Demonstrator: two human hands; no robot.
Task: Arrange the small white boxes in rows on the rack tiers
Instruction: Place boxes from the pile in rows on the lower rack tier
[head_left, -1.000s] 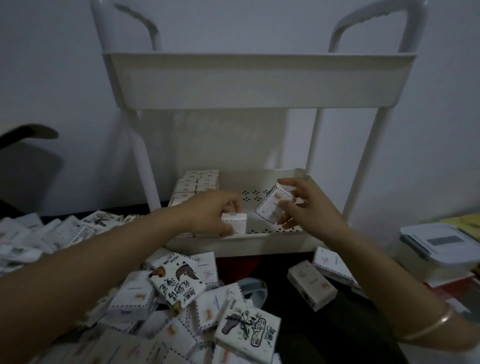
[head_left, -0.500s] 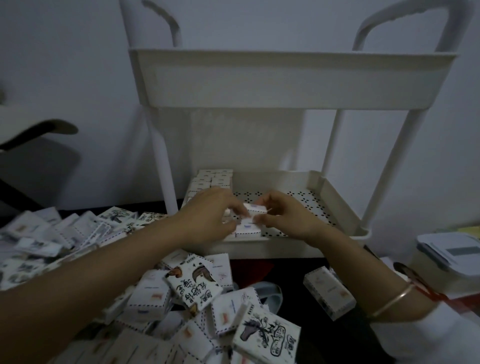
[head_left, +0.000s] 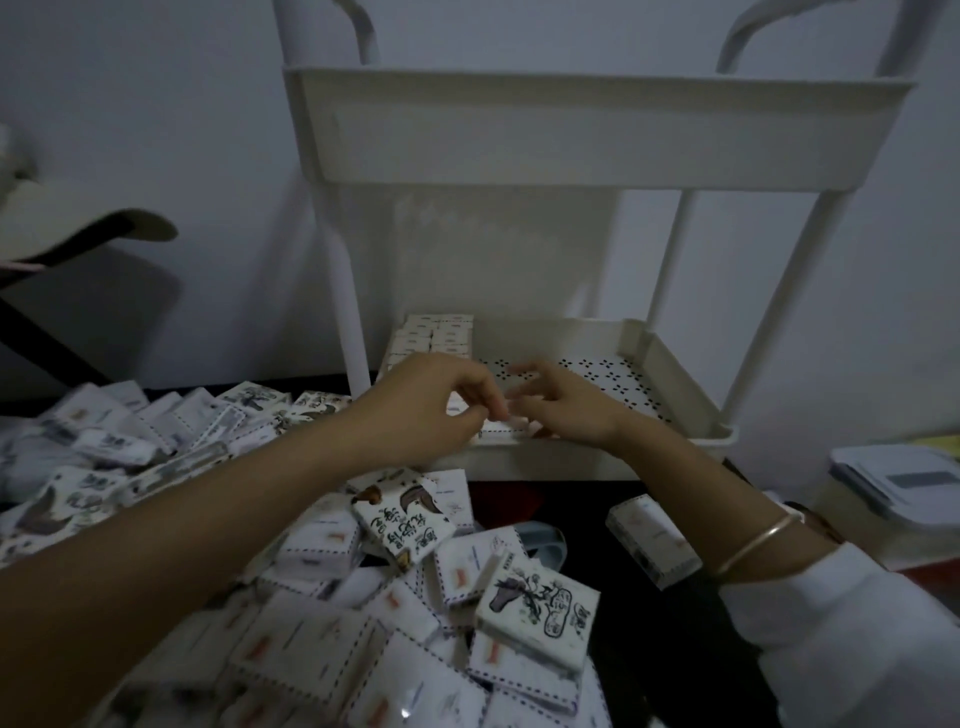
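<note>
"So where was the box when you paused the feed?"

"Dead centre of the frame. The left hand (head_left: 436, 400) had its grip curled over the front box (head_left: 497, 429), fingertips pinching its top edge, right at the front wall of the lower tier (head_left: 545, 462). The right hand (head_left: 566, 410) lay just beside it with its grip slack, fingers spread and touching the box's right end but holding nothing. Blur hid the finer detail."

"And the others?"

"Two short rows of boxes (head_left: 436, 332) stood packed in the tier's back left corner. The left hand hid whatever sat between them and the front box. The loose pile (head_left: 363, 597) covered the dark surface (head_left: 649, 649) across the lower left of the frame."

"How would you have finished the placement well?"

"I judged it wanted a slide, not a drop. I would have pushed the box left until it met its neighbour, long side parallel to the rows behind. The flat right fingers could have served as a straight edge to square it. Then I would have pressed it down onto the perforated floor and released the pinch only once it sat level. A hurried release looked likely to leave it tilted or nudge the row out of line."
</note>
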